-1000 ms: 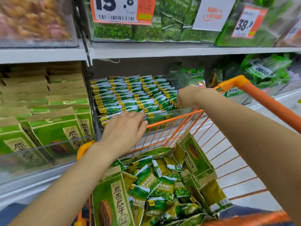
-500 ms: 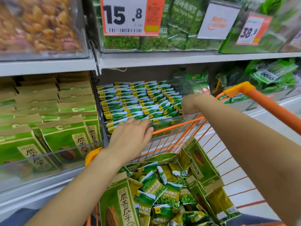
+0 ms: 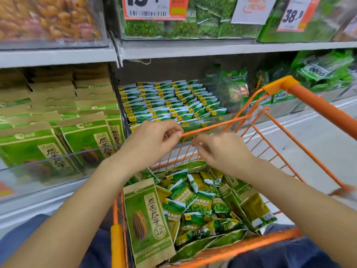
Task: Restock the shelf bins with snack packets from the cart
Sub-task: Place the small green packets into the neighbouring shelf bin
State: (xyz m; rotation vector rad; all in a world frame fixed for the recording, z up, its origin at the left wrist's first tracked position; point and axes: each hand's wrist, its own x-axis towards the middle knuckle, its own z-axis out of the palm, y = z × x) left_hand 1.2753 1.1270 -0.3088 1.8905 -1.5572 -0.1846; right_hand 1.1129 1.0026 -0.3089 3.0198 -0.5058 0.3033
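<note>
Three shelf bins sit in a row on the lower shelf. Left bin [image 3: 58, 167]: large green-and-kraft seed bags [image 3: 87, 140], standing upright in rows behind a clear front wall. Middle bin [image 3: 193, 126]: small green snack packets [image 3: 170, 101], laid in neat overlapping rows, filling the bin to its front edge. Right bin [image 3: 286, 105]: loosely piled green bags, blurred. Orange wire cart [image 3: 289, 132], in front of the shelf: a loose heap of small green pea packets [image 3: 195, 202] with several large seed bags, one [image 3: 148, 225] standing at the near left corner.

Left hand [image 3: 152, 142]: above the cart's far rim, fingers curled, thumb and forefinger tips together; any item pinched cannot be made out. Right hand [image 3: 222, 149]: just beside it, fingers curled likewise, contents not discernible.

Change from one second earlier: the left hand lay flat on the middle bin's front edge, and the right hand reached to that bin's right side; both have now drawn back and come together over the cart rim.
</note>
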